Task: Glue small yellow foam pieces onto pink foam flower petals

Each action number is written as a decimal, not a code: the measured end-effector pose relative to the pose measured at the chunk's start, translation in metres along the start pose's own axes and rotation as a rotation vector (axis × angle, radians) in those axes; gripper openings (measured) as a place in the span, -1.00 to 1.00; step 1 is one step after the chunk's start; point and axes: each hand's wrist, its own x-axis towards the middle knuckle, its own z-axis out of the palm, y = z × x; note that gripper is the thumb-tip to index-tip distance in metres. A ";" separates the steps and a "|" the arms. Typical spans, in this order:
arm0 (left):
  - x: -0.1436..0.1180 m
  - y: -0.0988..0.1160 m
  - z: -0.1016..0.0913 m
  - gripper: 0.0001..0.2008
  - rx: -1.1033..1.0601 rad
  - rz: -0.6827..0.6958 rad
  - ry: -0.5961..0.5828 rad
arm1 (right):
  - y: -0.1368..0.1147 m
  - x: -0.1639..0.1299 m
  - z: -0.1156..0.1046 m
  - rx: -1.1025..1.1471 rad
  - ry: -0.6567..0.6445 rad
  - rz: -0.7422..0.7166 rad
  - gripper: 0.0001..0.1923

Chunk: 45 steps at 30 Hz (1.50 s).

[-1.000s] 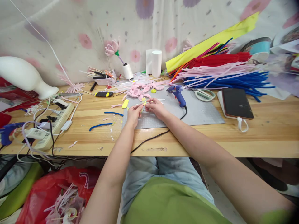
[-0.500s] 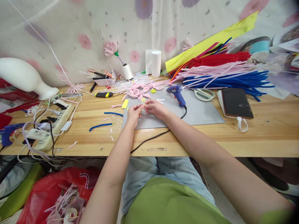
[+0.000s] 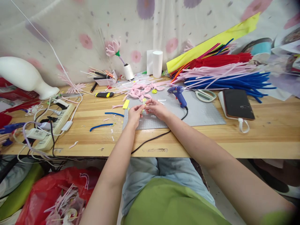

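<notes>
Over the grey mat (image 3: pixel 201 114), between your hands: one small yellow piece (image 3: pixel 143 101), pinched by left hand (image 3: pixel 134 113) and right hand (image 3: pixel 156 108), fingertips closed on it. Step, by my reading: fine shaping; next calls for steady fingers. Nearby: pink petals (image 3: pixel 140 90), blue glue gun (image 3: pixel 178 94), scissors (image 3: pixel 204 94). Red bag (image 3: pixel 44 190) under the table (image 3: pixel 257 137): pink scraps.

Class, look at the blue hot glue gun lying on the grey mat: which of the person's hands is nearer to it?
Right. The right hand is just below-left of the blue hot glue gun; the left hand lies farther left, beyond the right hand.
</notes>
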 end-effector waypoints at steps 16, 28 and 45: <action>0.000 -0.001 0.001 -0.78 0.084 -0.006 -0.028 | 0.001 0.001 0.001 -0.155 -0.008 -0.126 -0.64; 0.000 -0.001 0.005 -0.81 0.086 -0.005 0.042 | 0.008 0.010 0.003 -0.324 0.210 -0.344 -0.70; 0.002 -0.005 0.005 -0.85 0.096 0.023 0.096 | 0.010 0.007 0.002 -0.334 0.210 -0.341 -0.67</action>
